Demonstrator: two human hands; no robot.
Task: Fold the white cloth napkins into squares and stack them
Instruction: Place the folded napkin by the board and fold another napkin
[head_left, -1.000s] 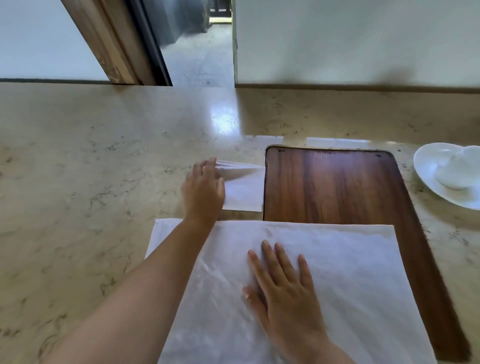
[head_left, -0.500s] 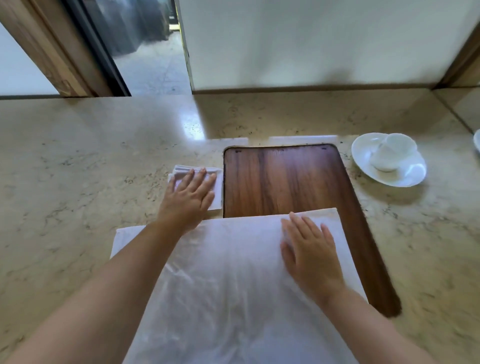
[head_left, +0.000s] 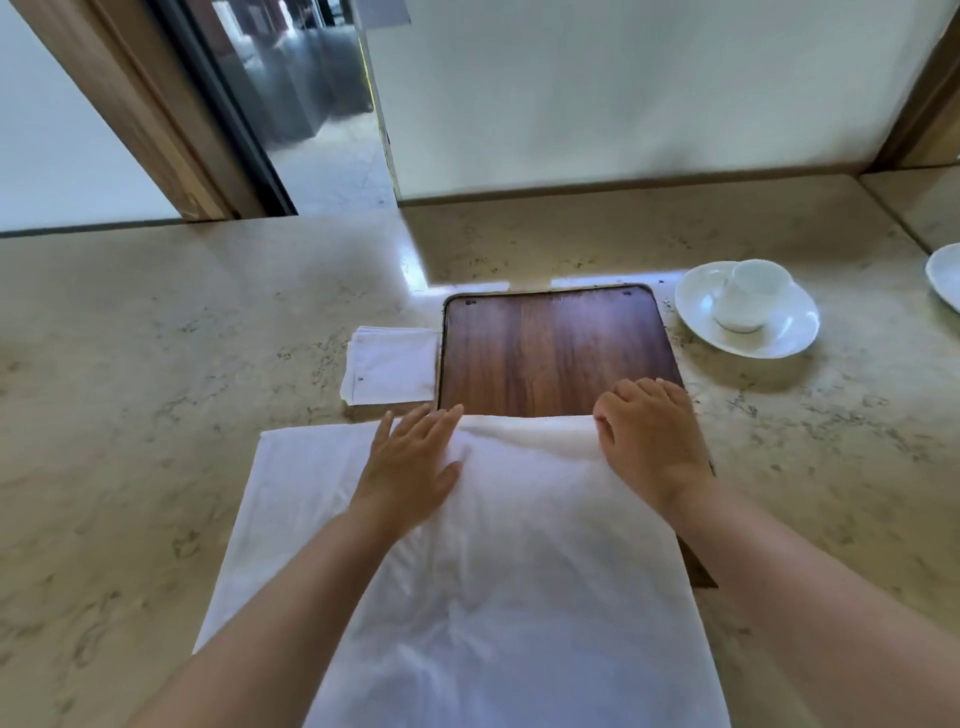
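napkin (head_left: 467, 597) white, spread flat, far edge bunched

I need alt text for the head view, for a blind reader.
Two hands, left and right, rest at the far edge of a spread white napkin on a marble counter. Beyond lie a folded stack, a wooden board and a cup.

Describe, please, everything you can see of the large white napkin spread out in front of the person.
The large white napkin is thin, slightly creased cloth, lying spread on the marble counter, its right part over the wooden board. Its near end runs out of view. Along the far edge the cloth is bunched up. The left hand rests flat on it near that edge; the right hand grips the far right corner, fingers curled. It lies apart from the folded napkin stack.
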